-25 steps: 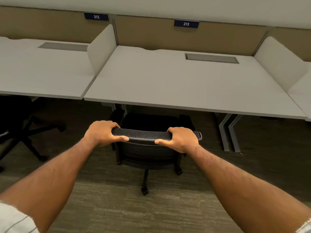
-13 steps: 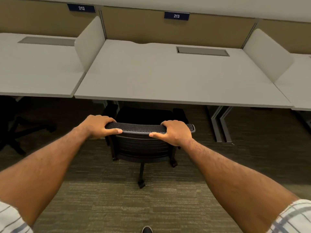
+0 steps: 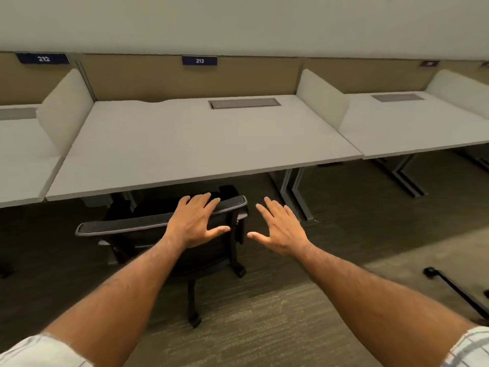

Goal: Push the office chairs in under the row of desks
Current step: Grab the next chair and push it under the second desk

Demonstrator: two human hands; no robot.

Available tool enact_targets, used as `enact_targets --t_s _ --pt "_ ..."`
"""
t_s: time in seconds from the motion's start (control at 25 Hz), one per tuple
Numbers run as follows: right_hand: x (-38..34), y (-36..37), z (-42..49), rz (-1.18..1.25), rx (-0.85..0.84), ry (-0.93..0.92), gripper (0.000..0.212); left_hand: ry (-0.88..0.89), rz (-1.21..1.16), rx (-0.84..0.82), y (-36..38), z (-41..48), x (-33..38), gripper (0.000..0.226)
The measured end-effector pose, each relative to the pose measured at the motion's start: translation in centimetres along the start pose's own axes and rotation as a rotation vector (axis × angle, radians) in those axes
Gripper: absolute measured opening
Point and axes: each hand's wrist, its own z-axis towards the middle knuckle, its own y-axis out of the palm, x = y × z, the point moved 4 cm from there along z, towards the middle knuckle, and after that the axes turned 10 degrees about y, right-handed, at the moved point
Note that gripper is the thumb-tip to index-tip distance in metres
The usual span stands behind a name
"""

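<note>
A black mesh-backed office chair (image 3: 127, 225) stands at the front edge of the white desk (image 3: 201, 144) labelled 213, its seat tucked under the desktop. My left hand (image 3: 194, 223) hovers over the right end of the chair's backrest with its fingers spread; I cannot tell whether it touches the mesh. My right hand (image 3: 281, 229) is open in the air to the right of the chair, holding nothing.
More white desks (image 3: 412, 128) continue left and right, split by low white dividers (image 3: 321, 98). Grey desk legs (image 3: 293, 192) stand right of the chair. The black wheeled base of another chair (image 3: 455, 290) shows on the carpet at the right edge.
Both hands have let go of the chair's backrest and opened. The view has swung to the right, so the chair now sits left of my hands.
</note>
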Motion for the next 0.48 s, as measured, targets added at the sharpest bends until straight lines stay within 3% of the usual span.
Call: enact_targets --t_s 0.16,0.48 --pt "7.8 -0.2 -5.4 -0.032 0.016 0.127 0.096 0.155 0.057 -0.033 0.0 3.9 7.9 0.110" --pt "23.7 0.5 -19.3 -0.023 0.058 0.435 0.093 0.290 0.058 -0.047 -1.1 7.4 24.1 0.115"
